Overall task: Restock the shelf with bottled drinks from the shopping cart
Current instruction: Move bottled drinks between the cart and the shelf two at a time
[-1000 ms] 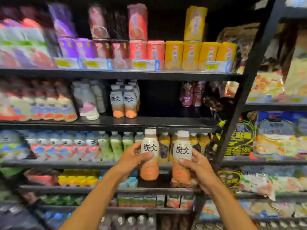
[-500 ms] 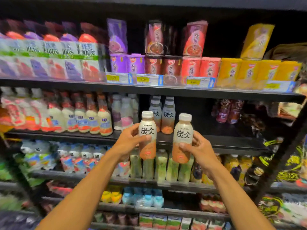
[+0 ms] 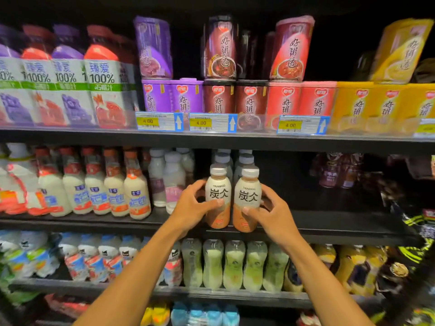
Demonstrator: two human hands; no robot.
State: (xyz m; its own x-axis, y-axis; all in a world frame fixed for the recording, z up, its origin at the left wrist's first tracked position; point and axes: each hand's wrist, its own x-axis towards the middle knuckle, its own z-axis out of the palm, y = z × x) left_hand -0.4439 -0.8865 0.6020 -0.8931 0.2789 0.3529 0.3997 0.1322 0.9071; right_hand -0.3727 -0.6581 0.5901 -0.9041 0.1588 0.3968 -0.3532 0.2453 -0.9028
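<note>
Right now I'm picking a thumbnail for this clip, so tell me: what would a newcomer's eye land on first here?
Dead centre, the left hand and right hand each hold a white-capped Tanbing bottle, left bottle and right bottle, side by side at the front edge of the middle shelf, before matching bottles. Above them, a bright row of purple, maroon, red and yellow porridge cans fills the top shelf, with yellow price tags reading 4.00.
</note>
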